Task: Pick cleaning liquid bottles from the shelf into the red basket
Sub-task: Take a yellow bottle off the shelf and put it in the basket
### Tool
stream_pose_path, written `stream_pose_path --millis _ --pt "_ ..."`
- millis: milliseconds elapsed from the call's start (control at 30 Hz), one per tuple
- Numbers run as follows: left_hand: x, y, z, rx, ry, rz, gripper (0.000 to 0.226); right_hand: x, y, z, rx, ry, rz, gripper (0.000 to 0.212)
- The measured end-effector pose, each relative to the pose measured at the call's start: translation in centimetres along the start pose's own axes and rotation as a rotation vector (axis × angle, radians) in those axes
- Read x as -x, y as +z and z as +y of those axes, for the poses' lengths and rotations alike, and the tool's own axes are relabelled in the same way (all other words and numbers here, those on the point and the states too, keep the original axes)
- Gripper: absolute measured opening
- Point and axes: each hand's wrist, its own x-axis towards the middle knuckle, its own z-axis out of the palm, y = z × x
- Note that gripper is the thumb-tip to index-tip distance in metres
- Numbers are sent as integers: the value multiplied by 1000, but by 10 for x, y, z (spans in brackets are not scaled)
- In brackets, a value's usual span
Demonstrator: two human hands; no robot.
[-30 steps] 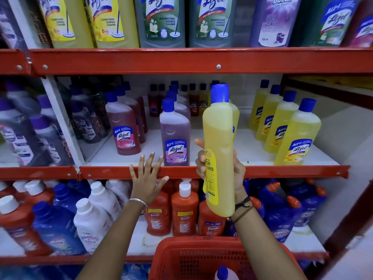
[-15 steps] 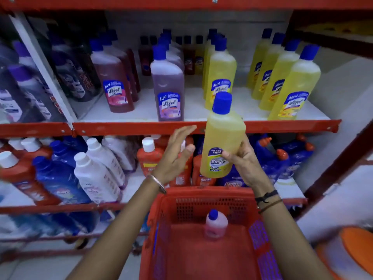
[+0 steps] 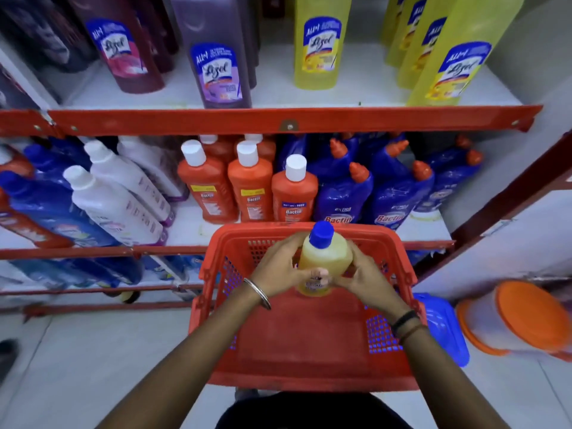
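A yellow floor cleaner bottle (image 3: pixel 325 258) with a blue cap stands upright inside the red basket (image 3: pixel 303 363), near its far wall. My left hand (image 3: pixel 278 270) wraps its left side and my right hand (image 3: pixel 362 277) wraps its right side, fingers meeting over the label. The small bottle seen before in the basket is hidden behind the hands. On the shelves behind stand more cleaning bottles: yellow Lizol bottles (image 3: pixel 318 48), a purple Lizol bottle (image 3: pixel 216 66) and orange Bactin bottles (image 3: pixel 250 187).
Red shelf rails (image 3: pixel 288 120) run across above the basket. Blue Bactin bottles (image 3: pixel 343 196) and white bottles (image 3: pixel 114 202) fill the lower shelf. A blue crate (image 3: pixel 442 329) and an orange-lidded container (image 3: pixel 520 317) sit on the floor at the right. A dark shoe (image 3: pixel 7 351) is at the left edge.
The yellow bottle came down from shelf height into the basket. My left hand left the shelf rail and joined the right hand on the bottle. The view tilted downward.
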Motion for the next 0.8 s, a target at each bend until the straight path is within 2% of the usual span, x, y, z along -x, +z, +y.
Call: stream_pose_path --millis 167,267,433,667,800 --pt "25 41 -44 89 -180 10 71 2 9 51 422 74 -69 52" --pt "40 70 -73 141 -317 4 71 1 19 74 563 86 -148 49" --pt "51 95 -102 132 -420 -31 59 -4 34 92 603 157 -263 40" --pt "58 108 -123 101 -493 -77 67 -2 41 107 611 218 -345 34" --pt "61 110 -124 43 -485 -84 68 -1 39 91 589 218 -318 29"
